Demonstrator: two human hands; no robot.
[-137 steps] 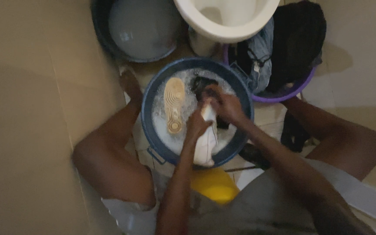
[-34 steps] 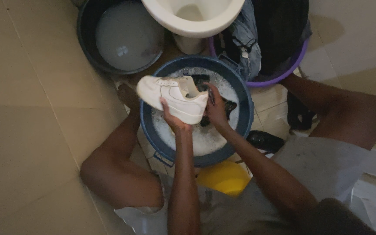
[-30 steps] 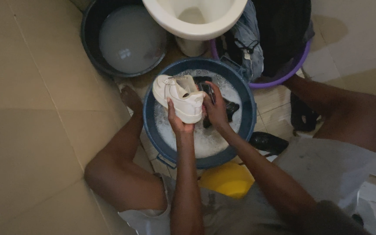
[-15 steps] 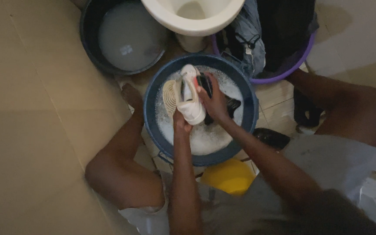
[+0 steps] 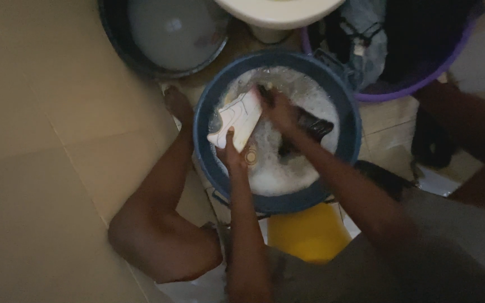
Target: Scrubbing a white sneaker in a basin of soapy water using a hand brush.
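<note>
**A:** Where does the white shoe (image 5: pixel 237 116) lie, and what holds it?

**B:** It is tilted over the soapy water in the blue basin (image 5: pixel 209 163), which stands on the floor. The left hand (image 5: pixel 232 152) grips it from below; its fingers are wrapped around the lower end. The right hand (image 5: pixel 280 109) presses against the upper end, just beside a dark brush-like object (image 5: pixel 310 124). Motion blur hides whether those fingers are curled or spread.

**A:** How is the shoe likely to handle?

**B:** Probably heavier than when dry, being waterlogged, and slippery with suds. The sole should be stiff, the upper soft. A firm hold around the sole and heel, where the left fingers sit, seems safest.

**A:** What lies beyond the fingers?

**B:** A dark bucket (image 5: pixel 164 33) and a purple tub of clothes (image 5: pixel 411 84); a yellow stool (image 5: pixel 309 233) sits nearer the body.
</note>
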